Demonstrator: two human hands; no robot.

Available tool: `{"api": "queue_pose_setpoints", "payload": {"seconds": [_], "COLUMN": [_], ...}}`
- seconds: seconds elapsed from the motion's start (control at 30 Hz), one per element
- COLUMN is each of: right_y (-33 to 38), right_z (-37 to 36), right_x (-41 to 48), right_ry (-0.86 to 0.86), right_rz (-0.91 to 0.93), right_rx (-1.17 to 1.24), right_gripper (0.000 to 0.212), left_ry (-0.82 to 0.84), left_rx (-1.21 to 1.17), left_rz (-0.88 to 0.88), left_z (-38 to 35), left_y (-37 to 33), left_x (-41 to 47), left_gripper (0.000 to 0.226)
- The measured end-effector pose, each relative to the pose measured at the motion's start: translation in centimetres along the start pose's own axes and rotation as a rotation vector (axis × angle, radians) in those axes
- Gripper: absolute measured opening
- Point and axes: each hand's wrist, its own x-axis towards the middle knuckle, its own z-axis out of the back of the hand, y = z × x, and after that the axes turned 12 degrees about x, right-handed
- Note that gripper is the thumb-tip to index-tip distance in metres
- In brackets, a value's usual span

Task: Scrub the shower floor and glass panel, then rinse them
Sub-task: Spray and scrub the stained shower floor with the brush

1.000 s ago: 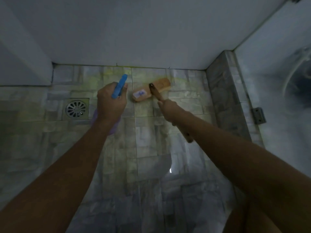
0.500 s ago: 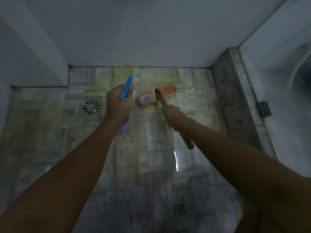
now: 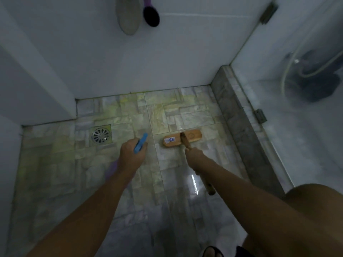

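Brush in our right hand (image 3: 195,157): we grip the wooden handle of the scrub brush (image 3: 182,140), fingers wrapped tight, its head flat on the wet shower floor (image 3: 130,115) right of centre. Our left hand (image 3: 131,156) is clenched around a spray bottle (image 3: 140,143), blue trigger up, just right of the round drain (image 3: 100,135). At far right stands the glass panel (image 3: 297,112).

- Both forearms (image 3: 104,197) are bare, with no sleeves showing.
- The left hand (image 3: 130,154) and right hand (image 3: 194,157) wear no gloves.
- A bare knee (image 3: 313,199) shows at lower right.
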Motion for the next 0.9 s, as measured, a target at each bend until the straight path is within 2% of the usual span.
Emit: {"api": "queue_pose_setpoints", "payload": {"seconds": [0.13, 0.27, 0.5, 0.6, 0.8, 0.9], "right_y": [0.5, 1.2, 1.5, 1.8, 1.2, -0.9], "right_z": [-0.7, -0.9, -0.6, -0.6, 0.0, -1.9], "right_x": [-0.1, -0.3, 0.3, 0.5, 0.6, 0.6], "right_ry": [-0.036, -0.042, -0.034, -0.047, -0.055, -0.201], "right_rz": [0.000, 0.024, -0.008, -0.034, 0.021, 0.061], "right_rx": [-0.004, -0.049, 0.214, 0.177, 0.333, 0.312], "right_gripper": [0.057, 0.034, 0.035, 0.025, 0.043, 0.046], "left_ry": [0.019, 0.045, 0.028, 0.057, -0.033, -0.065], "left_rx": [-0.007, 0.014, 0.015, -0.004, -0.045, -0.012], "left_rz": [-0.057, -0.068, -0.035, 0.009, 0.063, 0.001], "left_z": [0.3, -0.2, -1.0, -1.1, -0.3, -0.4], "left_y": [-0.1, -0.5, -1.6, -1.1, -1.0, -0.5], "left_x": [-0.5, -0.1, 0.1, 0.7, 0.6, 0.3], "left_gripper": [0.041, 0.044, 0.048, 0.043, 0.036, 0.036]}}
